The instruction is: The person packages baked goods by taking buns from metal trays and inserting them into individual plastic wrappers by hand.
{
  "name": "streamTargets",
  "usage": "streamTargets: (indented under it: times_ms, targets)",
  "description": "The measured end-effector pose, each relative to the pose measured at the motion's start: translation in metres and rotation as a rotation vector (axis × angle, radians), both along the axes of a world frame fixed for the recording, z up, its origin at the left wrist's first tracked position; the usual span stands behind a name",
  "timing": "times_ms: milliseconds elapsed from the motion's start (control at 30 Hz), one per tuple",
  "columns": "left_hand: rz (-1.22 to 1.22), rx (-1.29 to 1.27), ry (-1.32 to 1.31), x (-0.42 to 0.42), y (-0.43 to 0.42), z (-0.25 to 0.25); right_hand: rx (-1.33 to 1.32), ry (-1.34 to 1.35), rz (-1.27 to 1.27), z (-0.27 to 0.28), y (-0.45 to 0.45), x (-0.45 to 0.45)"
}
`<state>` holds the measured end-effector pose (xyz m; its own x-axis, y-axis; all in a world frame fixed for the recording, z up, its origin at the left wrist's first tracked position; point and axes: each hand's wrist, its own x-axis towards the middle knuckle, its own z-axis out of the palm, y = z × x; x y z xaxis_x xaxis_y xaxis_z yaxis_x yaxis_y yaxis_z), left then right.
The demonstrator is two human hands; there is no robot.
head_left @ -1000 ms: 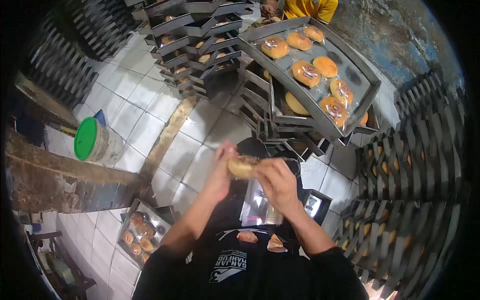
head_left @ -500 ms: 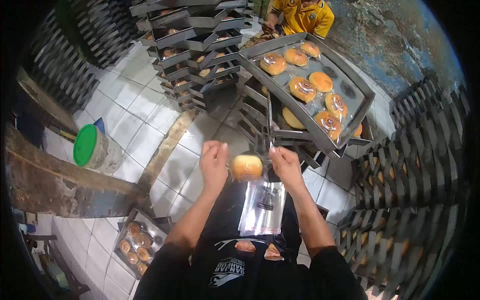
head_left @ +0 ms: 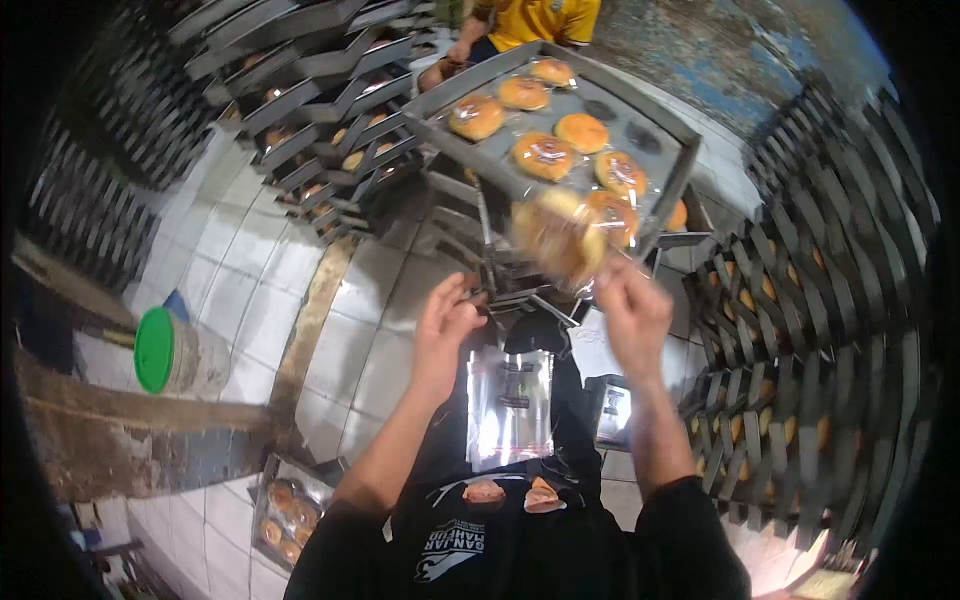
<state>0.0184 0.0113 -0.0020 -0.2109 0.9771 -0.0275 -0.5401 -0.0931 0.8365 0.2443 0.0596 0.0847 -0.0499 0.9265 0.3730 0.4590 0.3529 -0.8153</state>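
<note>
My right hand (head_left: 636, 300) pinches the edge of a clear bag with a round bread bun (head_left: 560, 235) in it, blurred by motion. The bagged bun is at the near edge of a metal tray (head_left: 672, 195) that holds several golden buns (head_left: 543, 156), most of them in clear wrappers. My left hand (head_left: 450, 318) is raised above my lap, its fingers apart and nothing in them. On my lap lies a stack of clear plastic bags (head_left: 508, 415) with dark printing.
Stacks of metal trays with buns stand at the upper left (head_left: 310, 95) and along the right side (head_left: 800, 400). A person in a yellow shirt (head_left: 535, 22) sits beyond the tray. To the left is a bucket with a green lid (head_left: 154, 350); a tray of buns (head_left: 290, 515) lies lower left.
My right hand has carried the bagged bun up and right to the tray. My left hand has let go of the bag and opened. The view has shifted a little.
</note>
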Motion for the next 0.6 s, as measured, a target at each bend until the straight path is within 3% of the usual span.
streamTargets:
  times_ms: [67,133,200,267,333,433,533,600]
  targets:
    - [-0.268,-0.03,0.519,0.0,-0.011,-0.027,0.432,-0.254,-0.121,0.028,0.04,0.029]
    - [-0.237,0.301,1.219,0.005,-0.037,-0.056,0.629,-0.647,-0.344,0.044,0.042,0.047]
    - [-0.245,0.263,1.663,0.009,-0.064,-0.047,0.379,-0.515,-0.309,0.033,0.013,0.051]
    - [-0.228,0.254,1.767,0.005,-0.076,-0.06,0.003,-0.366,-0.075,-0.014,-0.03,0.046]
    - [-0.223,0.412,1.749,-0.001,-0.081,-0.06,0.006,-0.473,0.237,-0.054,-0.067,0.029]
    - [-0.199,0.681,1.727,-0.011,-0.084,-0.06,0.1,-0.687,0.22,-0.076,-0.092,0.016]
    - [-0.234,0.366,1.091,-0.002,-0.092,-0.041,-0.128,-0.635,0.415,-0.071,-0.088,0.031]
    - [-0.518,-0.196,0.351,-0.003,-0.093,-0.046,-0.13,-0.428,0.676,-0.036,-0.07,0.032]
